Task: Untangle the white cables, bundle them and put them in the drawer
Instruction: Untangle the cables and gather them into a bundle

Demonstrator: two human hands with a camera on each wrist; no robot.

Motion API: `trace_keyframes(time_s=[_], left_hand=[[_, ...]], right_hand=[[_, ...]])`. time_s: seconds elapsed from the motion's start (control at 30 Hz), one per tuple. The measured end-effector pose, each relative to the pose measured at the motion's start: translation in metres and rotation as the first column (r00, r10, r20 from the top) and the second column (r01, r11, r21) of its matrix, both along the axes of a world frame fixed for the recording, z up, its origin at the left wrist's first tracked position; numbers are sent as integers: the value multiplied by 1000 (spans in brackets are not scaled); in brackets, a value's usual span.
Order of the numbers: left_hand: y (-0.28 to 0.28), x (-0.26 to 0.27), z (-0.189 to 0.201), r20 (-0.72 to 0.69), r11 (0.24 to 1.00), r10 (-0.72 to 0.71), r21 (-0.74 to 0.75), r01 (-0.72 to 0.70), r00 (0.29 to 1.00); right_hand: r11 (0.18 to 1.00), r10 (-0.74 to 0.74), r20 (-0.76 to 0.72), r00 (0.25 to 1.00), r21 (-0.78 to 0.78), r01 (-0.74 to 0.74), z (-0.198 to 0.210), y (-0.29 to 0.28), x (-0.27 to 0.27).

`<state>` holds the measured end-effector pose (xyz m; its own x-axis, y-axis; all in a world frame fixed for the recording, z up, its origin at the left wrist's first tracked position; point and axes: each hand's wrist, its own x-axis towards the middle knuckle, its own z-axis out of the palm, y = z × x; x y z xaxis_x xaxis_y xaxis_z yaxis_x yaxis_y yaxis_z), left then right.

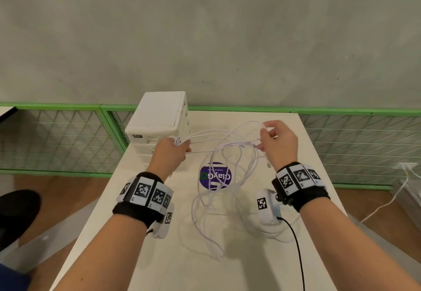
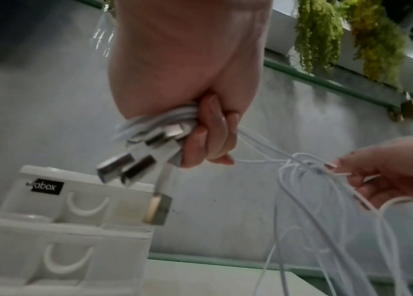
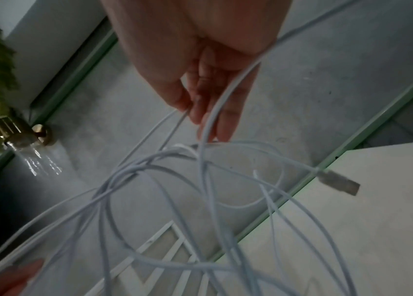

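My left hand point(image 2: 200, 112) grips the plug ends of the white cables point(image 1: 227, 151); my right hand point(image 1: 279, 141) pinches strands, loops trailing onto the worktop point(image 1: 159, 256) beside the drawer unit point(image 1: 159, 117).

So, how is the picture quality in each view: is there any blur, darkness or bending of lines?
Head view: evenly lit and fairly sharp; the green fence rail bows from the wide lens. Left wrist view: dim, the metal USB plugs in the left hand are smeared. Right wrist view: dark and grainy, the thin white cables by the right hand look soft.
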<state>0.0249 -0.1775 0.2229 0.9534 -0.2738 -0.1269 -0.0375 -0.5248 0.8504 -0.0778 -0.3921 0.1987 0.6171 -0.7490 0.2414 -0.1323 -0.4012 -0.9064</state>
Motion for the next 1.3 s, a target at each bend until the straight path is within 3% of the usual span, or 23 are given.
trace_keyframes(time_s=[0.07,0.17,0.37,0.47,0.57,0.63,0.7,0.77,0.87,0.97,1.03,1.17,1.3], left_hand=[[-1,0,-1,0,1000,2,-12,-2,1000],[-11,-3,1,-14,998,-14,-60,13,1000],[-33,-19,10,-9,988,-120,-100,118,993],[-34,-19,11,-35,983,-104,-153,98,994],[-33,-22,12,-39,978,-109,-184,101,993],[-33,-24,14,-12,975,-121,-187,117,993],[-33,-27,20,9,969,-148,-197,147,989],[-34,-28,27,43,963,-174,-202,179,984],[-33,-24,38,129,967,-150,-187,173,980],[-30,-21,40,168,973,-150,-150,176,974],[-29,-22,39,175,977,-158,-118,180,972],[-24,-21,40,187,982,-163,-64,177,969],[-20,-17,41,125,956,-265,163,244,956]], right_hand=[[999,-22,-133,991,-43,17,-4,-7,-2],[987,44,-340,940,-132,-93,-14,-3,-3],[819,314,-338,887,-376,-434,-6,21,3],[823,300,-298,906,-399,-404,0,24,6],[803,295,3,955,-542,-247,2,31,4],[790,401,110,910,-544,-282,3,39,3],[762,517,6,856,-459,-457,-1,48,2],[735,562,-191,805,-332,-592,-9,54,3],[792,557,-320,766,-72,-606,-16,47,3],[811,551,-403,730,56,-582,-11,36,8],[824,517,-448,729,29,-567,-7,33,13],[877,361,-473,803,-120,-465,1,31,15],[890,247,-369,896,-280,-360,6,30,15]])
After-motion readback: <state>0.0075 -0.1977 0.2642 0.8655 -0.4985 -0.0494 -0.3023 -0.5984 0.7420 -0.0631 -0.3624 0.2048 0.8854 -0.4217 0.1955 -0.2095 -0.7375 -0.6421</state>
